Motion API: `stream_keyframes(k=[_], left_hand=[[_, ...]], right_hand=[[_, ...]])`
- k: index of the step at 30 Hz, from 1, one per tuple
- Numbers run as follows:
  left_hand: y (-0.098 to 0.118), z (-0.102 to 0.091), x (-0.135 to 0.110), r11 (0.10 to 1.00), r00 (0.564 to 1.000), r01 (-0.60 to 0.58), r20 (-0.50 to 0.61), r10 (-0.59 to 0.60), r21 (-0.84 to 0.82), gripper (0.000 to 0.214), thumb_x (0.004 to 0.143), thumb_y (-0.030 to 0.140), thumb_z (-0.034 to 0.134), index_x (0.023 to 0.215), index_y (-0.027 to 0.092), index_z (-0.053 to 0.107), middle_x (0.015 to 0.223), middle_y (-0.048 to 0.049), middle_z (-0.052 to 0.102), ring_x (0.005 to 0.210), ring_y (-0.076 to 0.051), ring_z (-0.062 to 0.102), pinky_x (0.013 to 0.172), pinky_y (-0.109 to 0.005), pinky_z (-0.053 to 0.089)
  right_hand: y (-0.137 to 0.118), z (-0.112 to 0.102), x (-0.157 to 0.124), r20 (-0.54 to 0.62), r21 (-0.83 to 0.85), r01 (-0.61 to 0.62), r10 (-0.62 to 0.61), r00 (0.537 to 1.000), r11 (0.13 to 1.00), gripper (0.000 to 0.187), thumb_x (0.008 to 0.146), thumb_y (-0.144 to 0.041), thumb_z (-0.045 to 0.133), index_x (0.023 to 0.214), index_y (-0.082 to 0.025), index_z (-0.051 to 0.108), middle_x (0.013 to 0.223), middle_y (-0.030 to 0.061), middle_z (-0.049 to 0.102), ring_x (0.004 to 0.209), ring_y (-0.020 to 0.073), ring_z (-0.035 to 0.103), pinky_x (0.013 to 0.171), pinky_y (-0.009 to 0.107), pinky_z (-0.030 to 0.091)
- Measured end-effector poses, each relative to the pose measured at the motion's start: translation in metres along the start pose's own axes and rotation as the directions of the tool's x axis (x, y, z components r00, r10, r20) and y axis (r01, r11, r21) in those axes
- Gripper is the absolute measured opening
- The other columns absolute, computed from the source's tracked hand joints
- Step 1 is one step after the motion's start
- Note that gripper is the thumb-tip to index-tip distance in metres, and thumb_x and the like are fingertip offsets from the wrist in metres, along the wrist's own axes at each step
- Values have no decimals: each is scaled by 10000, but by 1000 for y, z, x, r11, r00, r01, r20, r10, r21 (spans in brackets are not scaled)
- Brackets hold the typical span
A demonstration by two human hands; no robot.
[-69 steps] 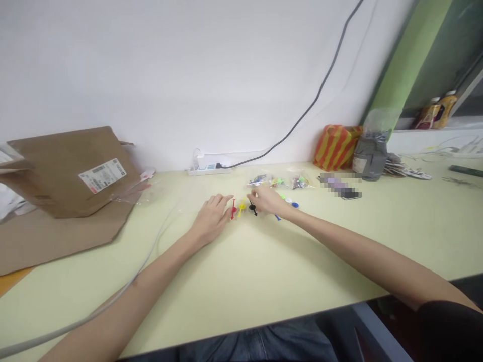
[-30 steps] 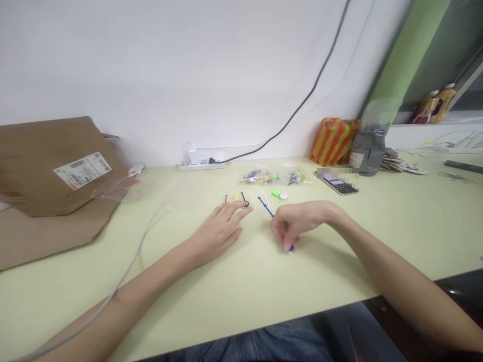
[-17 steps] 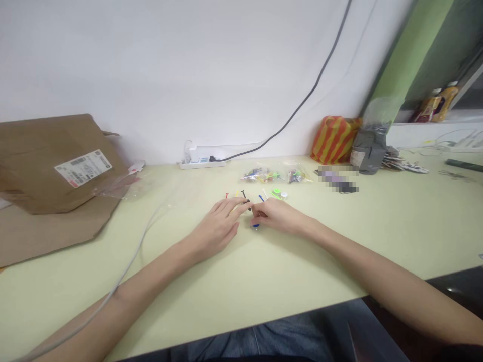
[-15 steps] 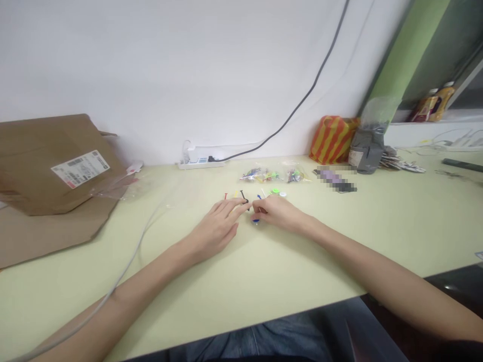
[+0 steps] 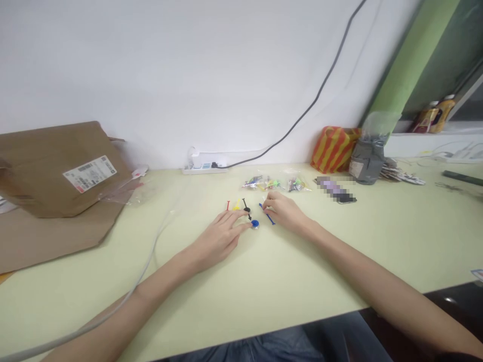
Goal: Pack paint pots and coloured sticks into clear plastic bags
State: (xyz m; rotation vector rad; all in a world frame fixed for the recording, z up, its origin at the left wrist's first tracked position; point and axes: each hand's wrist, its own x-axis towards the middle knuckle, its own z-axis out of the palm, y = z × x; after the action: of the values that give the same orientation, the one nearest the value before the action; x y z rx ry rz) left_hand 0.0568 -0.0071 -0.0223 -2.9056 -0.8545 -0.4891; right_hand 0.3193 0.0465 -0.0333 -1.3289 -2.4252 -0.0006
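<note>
My left hand lies low over the table with its fingers stretched out. Its index fingertip touches the edge of a blue disc. The middle finger reaches a small black disc, beside a thin black arrow-shaped stick. A red stick and a yellow piece lie just beyond its knuckles. My right hand is curled, thumb and index finger closed on a blue arrow-shaped stick, whose two ends show. The palm side is hidden.
Clear bags of small coloured parts lie behind my hands. A phone, partly blurred, is to the right. At left stands a brown cardboard package. A power strip sits by the wall, and a grey cable crosses my left forearm.
My right hand has drawn away from the blue disc, back and to the right, and more of the blue stick shows. My left index finger now touches the disc. The view has tilted slightly.
</note>
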Motion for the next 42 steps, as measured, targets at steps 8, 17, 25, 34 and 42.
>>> stream_keyframes(k=[8, 17, 25, 34, 42], left_hand=[[-2, 1, -1, 1000, 1000, 19, -14, -19, -24, 515, 938, 44, 378, 1408, 220, 494, 1461, -137, 480, 1405, -270, 412, 1157, -505, 379], [-3, 3, 2, 987, 942, 156, -306, -141, 25, 512, 972, 142, 464, 1479, 191, 416, 1506, -171, 433, 1440, -297, 363, 1147, -513, 369], [-3, 3, 4, 992, 955, 129, -268, -126, -9, 239, 1012, 211, 464, 863, 180, 648, 1384, -136, 535, 1355, -290, 448, 1064, -480, 427], [1, -1, 4, 952, 934, 272, -199, -296, -139, 289, 1022, 256, 363, 819, 179, 555, 1099, -118, 590, 1033, -247, 544, 856, -404, 450], [5, -4, 1, 621, 881, 406, 106, -462, -670, 417, 1034, 435, 382, 696, 193, 409, 609, 43, 391, 538, -106, 340, 530, -257, 283]], right_hand=[[-8, 0, 1, -88, 79, 38, -31, 996, 996, 180, 933, -102, 536, 832, -164, 672, 951, 91, 617, 931, 208, 569, 754, 299, 412], [-44, -17, -6, 62, 879, -62, 16, 998, 473, 304, 885, -473, 679, 832, -181, 612, 826, 31, 615, 756, 154, 567, 680, 274, 442], [-47, -7, -9, 323, 936, -311, -53, 945, 166, 389, 792, -522, 763, 844, -170, 606, 658, -4, 591, 518, 80, 402, 471, 221, 253], [-27, -18, -7, 252, 939, -278, 142, 957, 201, 517, 863, -646, 603, 938, -145, 704, 855, 96, 704, 645, 126, 567, 457, 214, 239], [-31, -14, -4, 58, 893, -153, 229, 972, 424, 401, 864, -548, 661, 870, -148, 695, 739, 35, 671, 598, 95, 482, 539, 235, 319]])
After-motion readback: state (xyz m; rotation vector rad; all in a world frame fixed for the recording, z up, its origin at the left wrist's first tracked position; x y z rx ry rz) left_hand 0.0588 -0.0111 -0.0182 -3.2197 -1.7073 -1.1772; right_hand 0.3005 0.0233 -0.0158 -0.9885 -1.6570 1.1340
